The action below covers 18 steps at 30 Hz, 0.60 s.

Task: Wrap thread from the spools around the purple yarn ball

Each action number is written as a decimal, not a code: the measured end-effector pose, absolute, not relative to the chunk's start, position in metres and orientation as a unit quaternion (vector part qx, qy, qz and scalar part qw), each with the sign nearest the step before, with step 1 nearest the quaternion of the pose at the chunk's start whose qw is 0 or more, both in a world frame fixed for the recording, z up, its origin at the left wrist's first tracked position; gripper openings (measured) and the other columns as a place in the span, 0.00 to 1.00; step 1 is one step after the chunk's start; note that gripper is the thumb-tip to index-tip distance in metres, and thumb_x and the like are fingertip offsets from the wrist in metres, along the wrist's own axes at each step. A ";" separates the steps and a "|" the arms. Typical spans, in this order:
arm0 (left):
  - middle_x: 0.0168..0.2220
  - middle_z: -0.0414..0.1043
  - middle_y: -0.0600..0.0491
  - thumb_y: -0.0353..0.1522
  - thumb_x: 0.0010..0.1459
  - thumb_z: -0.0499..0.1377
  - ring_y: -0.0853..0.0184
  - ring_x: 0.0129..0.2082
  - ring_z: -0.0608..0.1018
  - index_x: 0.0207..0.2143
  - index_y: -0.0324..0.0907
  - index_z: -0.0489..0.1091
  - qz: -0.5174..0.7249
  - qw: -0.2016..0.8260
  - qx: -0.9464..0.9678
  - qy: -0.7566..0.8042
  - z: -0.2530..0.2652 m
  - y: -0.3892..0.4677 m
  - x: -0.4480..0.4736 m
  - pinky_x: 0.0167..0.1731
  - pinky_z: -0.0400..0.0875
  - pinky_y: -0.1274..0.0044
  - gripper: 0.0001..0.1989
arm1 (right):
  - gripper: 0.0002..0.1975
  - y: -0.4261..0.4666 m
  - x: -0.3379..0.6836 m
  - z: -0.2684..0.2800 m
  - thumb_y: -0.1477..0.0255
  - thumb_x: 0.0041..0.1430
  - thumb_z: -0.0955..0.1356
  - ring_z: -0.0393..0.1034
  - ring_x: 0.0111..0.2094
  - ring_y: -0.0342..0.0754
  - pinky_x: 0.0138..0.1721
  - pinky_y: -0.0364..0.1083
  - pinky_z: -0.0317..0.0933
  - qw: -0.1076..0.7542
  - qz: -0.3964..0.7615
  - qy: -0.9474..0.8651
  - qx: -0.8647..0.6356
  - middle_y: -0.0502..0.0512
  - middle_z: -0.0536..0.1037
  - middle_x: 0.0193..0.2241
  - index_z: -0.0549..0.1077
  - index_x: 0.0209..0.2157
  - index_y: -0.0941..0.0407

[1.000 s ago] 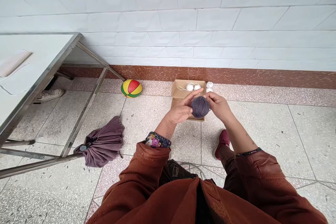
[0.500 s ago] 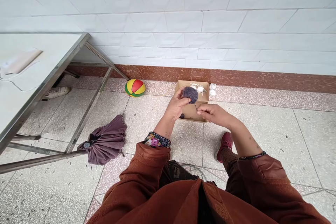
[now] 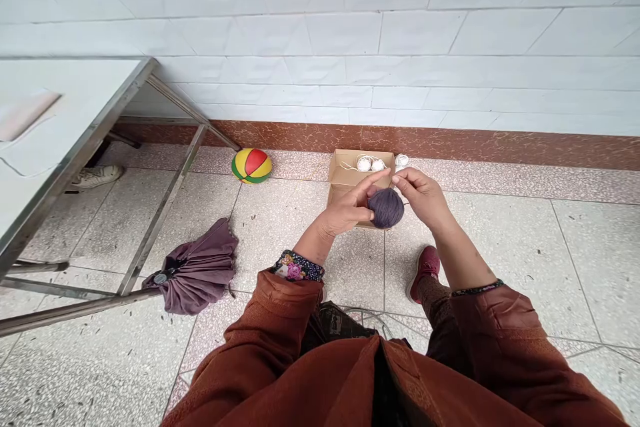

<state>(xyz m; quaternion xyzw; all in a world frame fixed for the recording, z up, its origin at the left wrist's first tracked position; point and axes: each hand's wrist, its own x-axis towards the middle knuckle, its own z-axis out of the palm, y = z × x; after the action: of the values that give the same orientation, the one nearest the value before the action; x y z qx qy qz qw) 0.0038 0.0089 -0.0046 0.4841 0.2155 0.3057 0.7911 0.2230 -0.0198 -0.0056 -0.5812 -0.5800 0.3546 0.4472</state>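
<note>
A dark purple-grey ball of yarn is held in my left hand, thumb below and fingers behind it, the index finger stretched out above. My right hand is just right of the ball, its thumb and index finger pinched together. A short bit of dark strand shows between the ball and this hand, which grips the yarn. Beneath both hands lies an open cardboard box on the floor. Two white yarn balls with loose ends rest in its far part. My hands hide much of the near part.
White yarn balls stand right of the box by the wall. A coloured ball lies near the metal-legged table at left. A folded purple umbrella leans at the table's lower bar. Another person's shoe shows under the table.
The dark yarn ball has moved right and nearer to me with my left hand. My right hand has risen from below the ball to its upper right side.
</note>
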 end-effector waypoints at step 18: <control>0.52 0.79 0.49 0.29 0.45 0.70 0.59 0.50 0.77 0.62 0.49 0.76 0.353 0.691 0.515 0.365 -0.021 0.019 0.003 0.54 0.70 0.67 0.38 | 0.19 -0.038 0.218 0.029 0.50 0.72 0.71 0.72 0.35 0.49 0.40 0.50 0.66 0.416 0.441 -0.663 -0.439 0.52 0.80 0.33 0.80 0.36 0.50</control>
<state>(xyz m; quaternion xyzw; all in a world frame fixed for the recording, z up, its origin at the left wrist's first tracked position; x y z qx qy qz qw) 0.0032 0.0187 -0.0207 0.5150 0.3648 0.3529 0.6908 0.2177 -0.0376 0.0287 -0.4392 -0.6634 0.4406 0.4158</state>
